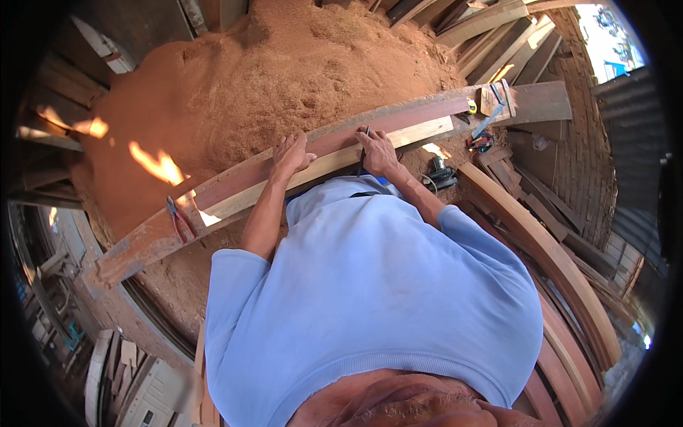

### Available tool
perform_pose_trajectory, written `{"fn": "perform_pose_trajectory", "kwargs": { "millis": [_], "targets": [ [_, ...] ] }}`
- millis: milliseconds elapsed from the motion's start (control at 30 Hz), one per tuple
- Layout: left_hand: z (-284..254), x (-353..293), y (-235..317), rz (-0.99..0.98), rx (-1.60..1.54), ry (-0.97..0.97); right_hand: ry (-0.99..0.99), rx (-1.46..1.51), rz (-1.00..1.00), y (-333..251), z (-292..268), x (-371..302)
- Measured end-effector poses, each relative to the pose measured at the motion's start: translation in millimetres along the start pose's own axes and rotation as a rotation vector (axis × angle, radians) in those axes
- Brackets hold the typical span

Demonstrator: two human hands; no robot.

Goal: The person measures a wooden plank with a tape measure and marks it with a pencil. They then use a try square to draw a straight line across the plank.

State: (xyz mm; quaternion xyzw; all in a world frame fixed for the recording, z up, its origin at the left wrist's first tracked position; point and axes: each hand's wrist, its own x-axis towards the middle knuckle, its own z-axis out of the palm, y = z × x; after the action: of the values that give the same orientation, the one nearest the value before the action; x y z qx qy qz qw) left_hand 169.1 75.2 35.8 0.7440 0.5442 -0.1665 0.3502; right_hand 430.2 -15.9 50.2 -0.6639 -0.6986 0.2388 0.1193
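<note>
A reddish plank (420, 119) and a paler wooden strip (420, 133) lie side by side along a long, weathered beam (544, 103) in front of me. My left hand (292, 154) rests on the reddish plank, fingers spread and nothing visible in them. To its right, my right hand (380, 154) is closed around a thin dark stick, perhaps a pencil, whose tip (368, 131) pokes up by the fingers. The hand sits over the two boards, and its fingers partly hide the stick. Red-handled pliers (180, 219) lie at the beam's left part.
A sawdust heap (284, 64) fills the far side. A yellow tape measure (472, 106) and small wood pieces (491, 99) sit at the beam's right. A dark green power tool (440, 174) lies lower right, near long stacked boards (544, 252). Scrap wood (117, 377) stands lower left.
</note>
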Motion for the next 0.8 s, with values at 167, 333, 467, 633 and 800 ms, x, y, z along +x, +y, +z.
{"fn": "perform_pose_trajectory", "kwargs": {
  "millis": [167,333,467,633,800],
  "targets": [
    [-13.8,3.1,9.5,-0.020,0.017,-0.122,0.159,0.047,0.167,38.3,-2.6,-3.6],
    [-10.4,6.4,16.0,-0.043,0.058,-0.041,0.134,0.098,0.343,93.6,-41.4,-9.7],
    [-13.4,10.9,29.9,-0.102,0.120,-0.071,0.231,0.028,0.462,160.7,-82.5,-7.7],
    [-14.4,17.0,29.8,-0.147,0.088,-0.084,0.372,0.028,0.688,275.3,-141.3,-11.6],
    [-23.4,22.1,60.7,-0.258,0.106,-0.088,0.225,-0.078,0.860,381.9,-162.8,-25.8]
  ]
}}
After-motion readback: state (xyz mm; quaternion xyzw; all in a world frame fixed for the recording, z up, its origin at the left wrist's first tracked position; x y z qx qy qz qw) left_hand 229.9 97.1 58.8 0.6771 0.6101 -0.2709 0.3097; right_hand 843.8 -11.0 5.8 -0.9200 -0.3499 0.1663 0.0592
